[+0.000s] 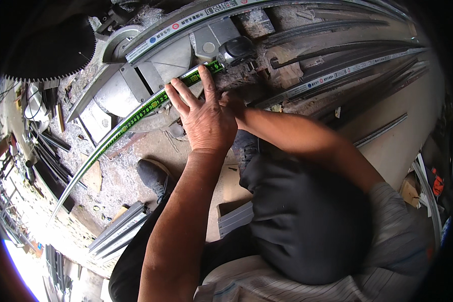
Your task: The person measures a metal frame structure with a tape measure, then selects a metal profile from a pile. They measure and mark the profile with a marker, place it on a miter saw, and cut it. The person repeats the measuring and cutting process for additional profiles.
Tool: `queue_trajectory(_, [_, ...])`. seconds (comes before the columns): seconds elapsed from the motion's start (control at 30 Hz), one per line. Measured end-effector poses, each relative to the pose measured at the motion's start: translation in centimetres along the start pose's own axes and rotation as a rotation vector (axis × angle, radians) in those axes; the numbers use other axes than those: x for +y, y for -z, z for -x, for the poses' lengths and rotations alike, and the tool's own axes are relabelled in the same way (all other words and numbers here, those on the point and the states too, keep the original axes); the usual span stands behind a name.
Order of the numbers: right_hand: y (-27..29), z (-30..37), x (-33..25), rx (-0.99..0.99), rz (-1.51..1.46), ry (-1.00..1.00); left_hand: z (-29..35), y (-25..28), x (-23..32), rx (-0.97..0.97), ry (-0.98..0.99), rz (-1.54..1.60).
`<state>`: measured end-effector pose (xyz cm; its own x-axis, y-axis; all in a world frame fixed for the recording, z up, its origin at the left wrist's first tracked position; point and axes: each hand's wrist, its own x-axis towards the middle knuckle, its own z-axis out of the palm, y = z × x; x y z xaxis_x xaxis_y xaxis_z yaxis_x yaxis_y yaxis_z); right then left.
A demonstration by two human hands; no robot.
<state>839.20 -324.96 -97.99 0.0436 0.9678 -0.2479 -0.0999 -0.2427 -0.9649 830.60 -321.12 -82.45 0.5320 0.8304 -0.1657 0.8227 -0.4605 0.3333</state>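
A tape measure with a dark case [236,50] rests on the grey metal saw base [166,63]. Its green-and-black blade [136,118] runs out from the case, curving down to the left. My left hand [206,121] is open, its fingers stretched out, with fingertips on the blade close to the case. Just right of it, my right hand [232,102] is in shadow, mostly hidden by the left wrist and palm; its fingers do not show. Beyond the blade, a long metal profile [161,39] with printed film lies across the saw base.
A large toothed circular saw blade [50,50] stands at the upper left. More long profiles [347,73] lie at the right. Cut profile pieces [118,229] are stacked on the floor near my shoe [153,173]. Metal shavings and scraps litter the floor.
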Motion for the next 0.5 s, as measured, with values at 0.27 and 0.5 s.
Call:
queue_trajectory(0.27, [1.6,3.1,-3.5,-0.089,0.47,-0.438,0.2,0.3,0.0,-0.011,0.014,0.033])
queue_trajectory(0.5, [5.0,6.4,-11.0,0.566,-0.175,-0.394,0.2,-0.1,0.0,-0.005,0.015,0.041])
